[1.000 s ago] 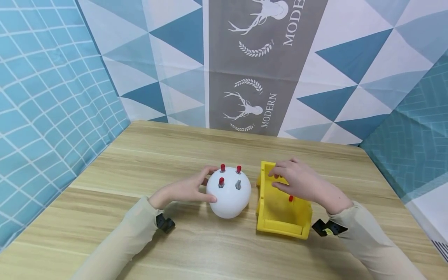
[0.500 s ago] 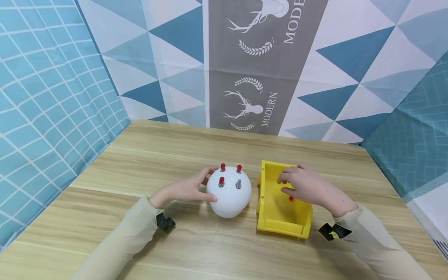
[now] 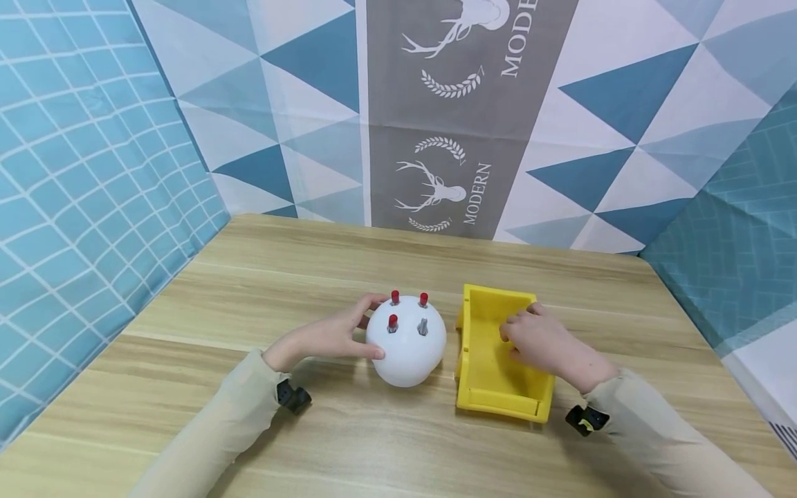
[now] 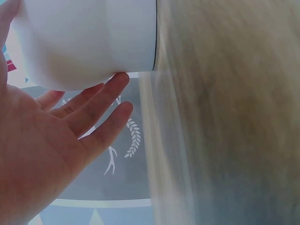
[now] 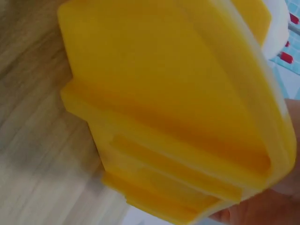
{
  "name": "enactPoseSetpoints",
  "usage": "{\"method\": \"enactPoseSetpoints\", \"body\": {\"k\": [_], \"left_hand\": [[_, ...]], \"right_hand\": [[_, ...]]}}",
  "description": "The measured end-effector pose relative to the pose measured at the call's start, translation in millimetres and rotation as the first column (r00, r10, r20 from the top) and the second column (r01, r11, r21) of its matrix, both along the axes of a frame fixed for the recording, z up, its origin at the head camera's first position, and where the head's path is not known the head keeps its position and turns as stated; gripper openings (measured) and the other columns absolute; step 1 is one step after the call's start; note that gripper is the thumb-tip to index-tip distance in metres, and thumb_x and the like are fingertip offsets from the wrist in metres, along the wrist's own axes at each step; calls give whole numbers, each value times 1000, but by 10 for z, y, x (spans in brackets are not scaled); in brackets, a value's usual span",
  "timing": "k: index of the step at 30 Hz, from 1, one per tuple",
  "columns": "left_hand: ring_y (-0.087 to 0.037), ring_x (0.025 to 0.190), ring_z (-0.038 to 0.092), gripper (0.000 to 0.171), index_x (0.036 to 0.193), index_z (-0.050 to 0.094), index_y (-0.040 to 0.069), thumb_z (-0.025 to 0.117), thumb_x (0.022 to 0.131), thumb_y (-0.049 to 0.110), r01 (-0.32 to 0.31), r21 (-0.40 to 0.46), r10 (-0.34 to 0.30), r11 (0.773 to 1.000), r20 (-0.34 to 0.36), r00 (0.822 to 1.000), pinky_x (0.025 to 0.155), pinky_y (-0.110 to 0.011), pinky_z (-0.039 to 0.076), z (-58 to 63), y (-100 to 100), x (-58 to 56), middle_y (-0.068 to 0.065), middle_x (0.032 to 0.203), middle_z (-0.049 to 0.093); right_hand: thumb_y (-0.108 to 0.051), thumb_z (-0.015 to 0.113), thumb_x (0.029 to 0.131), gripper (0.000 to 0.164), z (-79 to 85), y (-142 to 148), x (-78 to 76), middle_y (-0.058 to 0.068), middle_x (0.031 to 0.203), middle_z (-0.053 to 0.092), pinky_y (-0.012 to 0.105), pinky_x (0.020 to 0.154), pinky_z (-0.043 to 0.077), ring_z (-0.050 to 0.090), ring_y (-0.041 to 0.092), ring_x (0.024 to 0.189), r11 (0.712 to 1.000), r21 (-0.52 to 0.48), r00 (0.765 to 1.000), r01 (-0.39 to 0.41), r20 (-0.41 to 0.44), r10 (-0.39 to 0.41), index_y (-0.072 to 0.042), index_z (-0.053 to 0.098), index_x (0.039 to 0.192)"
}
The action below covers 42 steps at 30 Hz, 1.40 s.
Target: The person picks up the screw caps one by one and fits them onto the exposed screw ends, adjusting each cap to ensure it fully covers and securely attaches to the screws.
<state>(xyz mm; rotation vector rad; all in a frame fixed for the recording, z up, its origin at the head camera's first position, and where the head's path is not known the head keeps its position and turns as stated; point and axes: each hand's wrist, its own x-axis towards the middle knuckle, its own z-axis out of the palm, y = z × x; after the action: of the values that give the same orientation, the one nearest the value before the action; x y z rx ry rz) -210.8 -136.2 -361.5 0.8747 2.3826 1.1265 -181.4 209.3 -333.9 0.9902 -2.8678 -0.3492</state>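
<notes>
A white rounded dome (image 3: 405, 356) stands on the table. Red caps (image 3: 393, 322) sit on three of its metal studs, while one stud (image 3: 423, 327) at the front right shows bare metal. My left hand (image 3: 333, 335) holds the dome's left side, thumb in front and fingers behind; the left wrist view has the fingers (image 4: 101, 101) against its white wall (image 4: 89, 42). Over the yellow bin (image 3: 478, 332), my right hand (image 3: 542, 344) reaches down inside with bent fingers. Its fingertips are mostly hidden, and I cannot tell whether they hold anything. The bin's wall (image 5: 150, 61) covers most of the right wrist view.
The bin stands just right of the dome on a wood-grain table (image 3: 386, 443). A patterned cloth backdrop (image 3: 324, 166) rises behind the table, with blue tiled cloth (image 3: 81, 173) along the left side.
My right hand first drew back slightly to the right, then lowered into the bin, fingers bending down. The red cap seen in the bin earlier is now hidden. My left hand stays on the dome.
</notes>
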Motion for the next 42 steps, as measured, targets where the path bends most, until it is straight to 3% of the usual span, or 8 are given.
{"method": "enactPoseSetpoints", "body": {"k": [9,14,26,42], "left_hand": [[-26,114,47,86,139,18,21,72,75,41,6,9,-6,1000,1,1000,91,-44,43,-3,-1,-11,-3,134,36],[-27,115,46,84,139,18,20,71,77,38,22,21,-22,1000,2,1000,92,-45,42,7,-2,-18,-6,135,36],[-27,114,47,83,139,19,19,71,77,37,24,37,-24,999,6,1000,92,-46,42,17,-1,-21,-6,134,36],[-25,114,47,83,139,19,20,71,77,37,23,31,-23,999,11,1000,92,-45,42,-8,-5,-5,-5,134,36]], "right_hand": [[-15,74,71,14,-48,-48,9,5,79,65,52,96,33,59,27,79,998,68,1000,14,-12,-13,-9,64,80],[-15,76,70,19,-64,-78,10,6,81,66,51,95,34,60,26,80,994,102,1000,24,-8,-24,-8,65,83],[3,66,72,11,-88,-100,-43,6,75,64,51,93,36,60,26,76,995,98,1000,18,-19,-16,-6,63,78],[5,64,73,15,-131,-86,-88,3,67,61,45,83,41,59,21,67,995,99,997,-18,-72,25,-9,60,69]]}}
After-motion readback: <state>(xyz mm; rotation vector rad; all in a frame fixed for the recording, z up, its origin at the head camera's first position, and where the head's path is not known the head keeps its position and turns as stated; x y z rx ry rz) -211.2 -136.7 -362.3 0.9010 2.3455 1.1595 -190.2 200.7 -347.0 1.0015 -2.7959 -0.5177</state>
